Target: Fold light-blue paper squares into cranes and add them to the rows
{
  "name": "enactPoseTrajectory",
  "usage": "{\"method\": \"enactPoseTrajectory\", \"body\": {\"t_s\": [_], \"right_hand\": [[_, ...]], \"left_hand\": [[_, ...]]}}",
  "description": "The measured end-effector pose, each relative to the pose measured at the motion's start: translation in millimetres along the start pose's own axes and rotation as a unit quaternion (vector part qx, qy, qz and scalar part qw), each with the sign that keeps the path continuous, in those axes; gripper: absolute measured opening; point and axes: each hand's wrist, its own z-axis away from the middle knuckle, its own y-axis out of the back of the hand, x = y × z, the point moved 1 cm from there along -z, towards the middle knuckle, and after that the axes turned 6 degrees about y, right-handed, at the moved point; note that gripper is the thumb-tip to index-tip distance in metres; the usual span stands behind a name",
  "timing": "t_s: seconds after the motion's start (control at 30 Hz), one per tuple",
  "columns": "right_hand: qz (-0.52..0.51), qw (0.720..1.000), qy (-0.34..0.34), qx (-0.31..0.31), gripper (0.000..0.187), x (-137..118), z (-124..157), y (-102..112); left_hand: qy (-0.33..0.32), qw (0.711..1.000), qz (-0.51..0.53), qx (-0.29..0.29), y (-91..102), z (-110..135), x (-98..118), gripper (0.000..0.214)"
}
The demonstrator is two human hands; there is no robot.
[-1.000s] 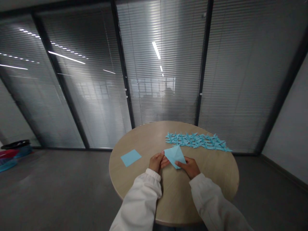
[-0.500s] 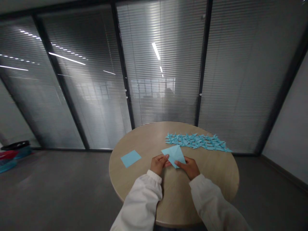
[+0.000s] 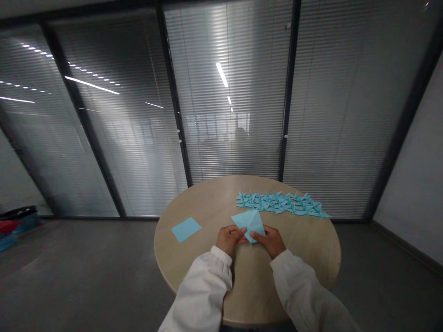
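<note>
A light blue sheet of origami paper, partly folded with creases meeting near its top, is held up over the near half of the table between both hands. My left hand pinches its lower left edge, thumb on top and fingers behind. At the lower right edge, my right hand grips it the same way, its thumb near the bottom corner. Some of the fingers are hidden behind the paper. Flat on the table to the left lies blue paper; whether it is one sheet or a stack I cannot tell.
Many folded blue paper cranes lie packed together along the far right of the round wooden table. Beyond its far edge stands a glass partition with blinds. Bins or bags sit on the floor at far left.
My left thumb has slid a little right and down along the paper, towards the right thumb. The whole view has shifted slightly; both hands keep hold of the paper.
</note>
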Motion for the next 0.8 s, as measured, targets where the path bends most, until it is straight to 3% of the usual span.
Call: {"method": "enactPoseTrajectory", "body": {"t_s": [0.13,0.33,0.6,0.8], "right_hand": [[-0.001,1.0,-0.009,-0.002,0.044,-1.8,0.9,-0.3],[-0.002,1.0,-0.012,0.01,0.041,1.8,0.4,1.8],[-0.01,1.0,-0.011,-0.001,0.043,8.6,-1.5,1.8],[-0.001,1.0,-0.016,0.013,0.04,11.3,-2.3,3.6]], "left_hand": [[-0.026,0.999,-0.021,0.017,-0.3,1.2,0.6,0.035],[-0.011,0.998,-0.049,-0.022,-0.7,-1.7,-4.9,0.033],[-0.07,0.986,-0.149,0.008,2.5,-1.5,-6.3,0.032],[-0.023,0.992,-0.12,-0.028,1.5,-3.8,-12.2,0.036]]}}
